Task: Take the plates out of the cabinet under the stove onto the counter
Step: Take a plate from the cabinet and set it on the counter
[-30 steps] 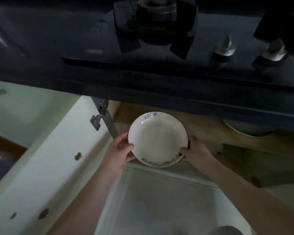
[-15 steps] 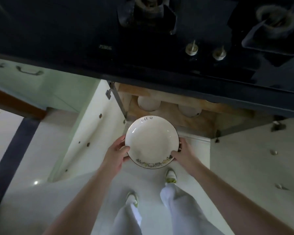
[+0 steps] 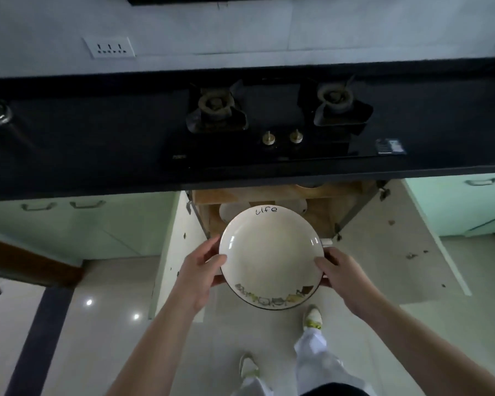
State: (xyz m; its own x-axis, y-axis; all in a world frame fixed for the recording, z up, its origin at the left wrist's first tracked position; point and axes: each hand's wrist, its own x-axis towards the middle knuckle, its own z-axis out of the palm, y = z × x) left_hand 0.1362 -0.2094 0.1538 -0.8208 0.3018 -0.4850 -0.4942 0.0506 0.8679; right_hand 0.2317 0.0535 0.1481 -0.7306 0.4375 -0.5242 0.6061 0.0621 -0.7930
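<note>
A cream plate [image 3: 271, 257] lettered "life" hangs level below the black surface [image 3: 97, 155], in front of the open cabinet [image 3: 320, 207]. The left hand [image 3: 202, 270] has its grip clamped at nine o'clock, the right hand [image 3: 339, 271] at three o'clock.

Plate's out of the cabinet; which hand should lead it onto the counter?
Neither alone, slightly the left. Both the left hand and right hand grip the plate at opposite rims. The bare counter lies left of the stove, on the left hand's side.
</note>
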